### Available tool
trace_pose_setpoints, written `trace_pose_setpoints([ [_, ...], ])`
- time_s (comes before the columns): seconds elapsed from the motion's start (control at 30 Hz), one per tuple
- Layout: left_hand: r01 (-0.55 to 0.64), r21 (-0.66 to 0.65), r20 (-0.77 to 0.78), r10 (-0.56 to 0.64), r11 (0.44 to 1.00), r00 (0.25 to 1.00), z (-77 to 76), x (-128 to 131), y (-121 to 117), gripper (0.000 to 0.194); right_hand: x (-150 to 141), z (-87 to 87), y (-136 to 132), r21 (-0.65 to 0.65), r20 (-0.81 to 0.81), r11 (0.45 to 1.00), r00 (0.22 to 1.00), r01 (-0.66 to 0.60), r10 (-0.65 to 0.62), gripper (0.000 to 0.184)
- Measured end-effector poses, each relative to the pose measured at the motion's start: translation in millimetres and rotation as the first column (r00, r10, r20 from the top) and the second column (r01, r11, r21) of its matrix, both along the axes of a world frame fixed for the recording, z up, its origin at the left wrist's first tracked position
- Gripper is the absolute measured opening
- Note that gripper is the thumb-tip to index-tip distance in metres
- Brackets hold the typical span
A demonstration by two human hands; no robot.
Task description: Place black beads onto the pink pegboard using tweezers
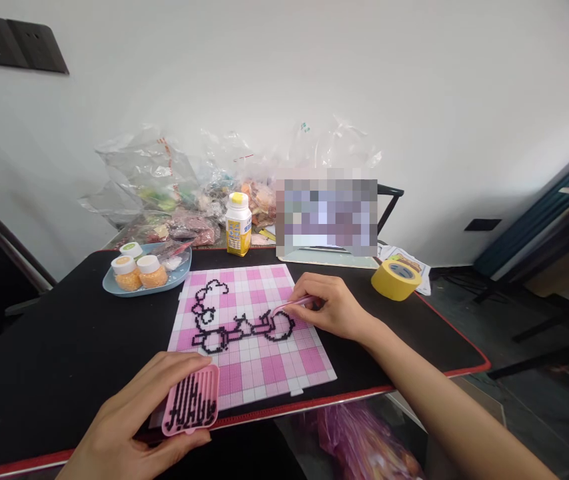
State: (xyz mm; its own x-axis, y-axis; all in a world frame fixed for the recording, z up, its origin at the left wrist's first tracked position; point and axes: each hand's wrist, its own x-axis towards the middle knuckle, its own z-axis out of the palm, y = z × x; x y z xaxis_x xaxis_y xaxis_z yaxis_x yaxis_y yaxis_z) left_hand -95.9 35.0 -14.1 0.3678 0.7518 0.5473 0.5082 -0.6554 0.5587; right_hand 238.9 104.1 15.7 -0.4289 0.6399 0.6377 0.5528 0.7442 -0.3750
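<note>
Left fingers [177, 367] flank tray [208, 383]; right fingers [315, 285] pinch tweezers [298, 302].

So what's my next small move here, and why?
Perhaps use the pink tweezers to extend the black bead outline by one: the right hand has their tip beside it, and the left hand holds a tray with black beads in it.

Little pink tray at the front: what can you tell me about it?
The pink tray looks like plastic, with rounded corners, raised edges and straight parallel grooves. Small black beads line many grooves, leaving some stretches bare. A small lip juts from its near edge. It is tilted, its open face showing to the camera, gripped by the left hand at the near-left corner of the checked board; whether they touch is unclear.
</note>
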Motion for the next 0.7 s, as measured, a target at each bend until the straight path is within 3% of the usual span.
trace_pose_setpoints([
  [0.23,-0.005,-0.011,0.012,0.005,1.0,1.0,0.9,0.3,-0.1,0.044,2.6,-1.4,1.6,0.019,-0.001,0.999,0.999,0.04,-0.04,0.025],
  [0.7,0.024,-0.031,0.017,-0.023,0.999,1.0,0.9,0.2,0.7,0.043,3.4,-2.4,4.6,0.082,-0.067,0.966,0.969,0.244,-0.239,0.03],
])
